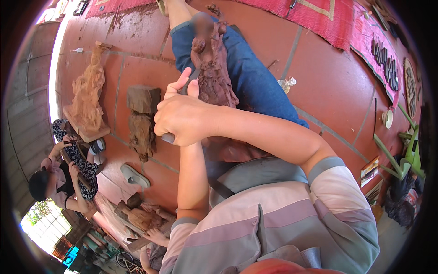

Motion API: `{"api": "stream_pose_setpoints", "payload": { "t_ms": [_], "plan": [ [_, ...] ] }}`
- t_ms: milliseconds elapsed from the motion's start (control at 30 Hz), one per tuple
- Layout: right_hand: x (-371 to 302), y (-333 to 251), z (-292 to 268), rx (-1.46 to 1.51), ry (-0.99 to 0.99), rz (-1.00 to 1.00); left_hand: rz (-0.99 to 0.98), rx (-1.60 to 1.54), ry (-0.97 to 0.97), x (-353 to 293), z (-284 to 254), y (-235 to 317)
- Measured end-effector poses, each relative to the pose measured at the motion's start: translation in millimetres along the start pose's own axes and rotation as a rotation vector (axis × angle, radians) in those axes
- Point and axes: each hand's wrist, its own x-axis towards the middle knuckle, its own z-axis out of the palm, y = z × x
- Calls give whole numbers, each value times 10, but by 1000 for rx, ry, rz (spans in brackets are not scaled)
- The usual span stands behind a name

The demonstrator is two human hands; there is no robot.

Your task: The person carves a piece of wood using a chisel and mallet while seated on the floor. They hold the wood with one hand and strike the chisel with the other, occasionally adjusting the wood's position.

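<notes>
Spotted dark carved sign panel point(387, 68) along far-right edge of red mat point(333, 23), long, black letters on maroon. Oval carved plaque point(409, 86) just beside it. Small colourful printed card point(369, 170) lay on tiled floor point(328, 77), right side.

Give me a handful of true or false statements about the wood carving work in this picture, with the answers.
1. The dark reddish-brown carved wooden figure lies along the person's blue-trousered leg. True.
2. The right hand holds nothing. False: its grip is closed round a grey metal carving tool.
3. The floor of red-brown tiles is bare wood planks. False: it is tiled.
4. A pale orange-brown carved wooden statue lies on the floor to the left. True.
5. Nobody else is in view. False: another person in a black-and-white patterned top works at lower left.
</notes>
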Motion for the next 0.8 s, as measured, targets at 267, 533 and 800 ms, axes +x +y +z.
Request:
{"api": "stream_pose_setpoints", "payload": {
  "t_ms": [267,533,800],
  "plan": [
    [108,-73,-46,-6,-96,47,-124,28,20,-19,81,270],
    [186,-98,-63,133,-197,152,-161,-31,35,-28,41,228],
    [136,-72,52,35,-61,77,20,128,-46,28,-7,91]
  ]
}}
